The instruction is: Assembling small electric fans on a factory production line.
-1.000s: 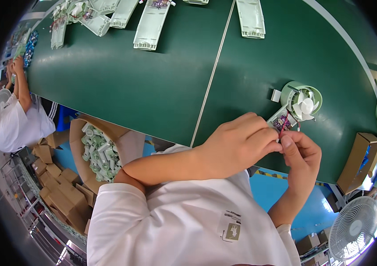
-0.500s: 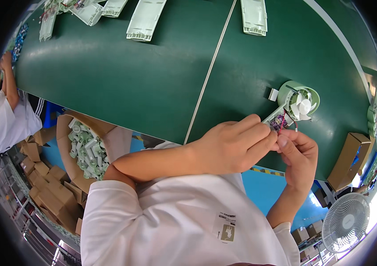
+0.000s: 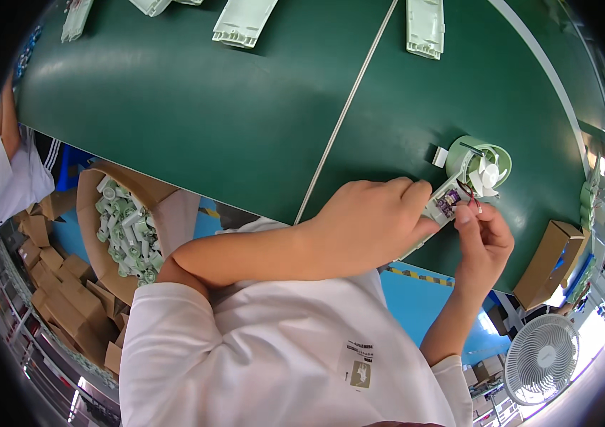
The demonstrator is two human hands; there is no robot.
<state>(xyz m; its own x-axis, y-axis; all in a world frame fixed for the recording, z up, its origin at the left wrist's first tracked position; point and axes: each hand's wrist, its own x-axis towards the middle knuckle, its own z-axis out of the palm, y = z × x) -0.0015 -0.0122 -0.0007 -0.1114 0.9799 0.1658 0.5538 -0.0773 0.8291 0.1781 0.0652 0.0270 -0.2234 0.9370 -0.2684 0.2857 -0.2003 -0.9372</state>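
A pale green handheld fan (image 3: 452,158) lies on the table's near right part, its ring head holding white blades (image 3: 488,176). The fan's handle is uncovered and shows a small purple circuit board (image 3: 447,203). My left hand (image 3: 380,219) is closed around the handle's near edge, thumb beside the board. With thumb and forefinger together, my right hand (image 3: 486,233) pinches the thin red and black wires (image 3: 471,196) right of the board. A small white connector shows by those fingertips. A white piece (image 3: 440,156) sits left of the fan's ring.
Pale green handle shells (image 3: 244,23) lie along the green table's (image 3: 195,135) far side. Left below the table stands a carton (image 3: 90,213) full of green and white parts. At the right are a cardboard box (image 3: 548,263) and a white fan (image 3: 542,358). A person (image 3: 14,171) works far left.
My left hand has drawn back from the wires onto the handle, uncovering the board. My right fingertips have moved slightly up beside the board. The whole view has shifted a little.
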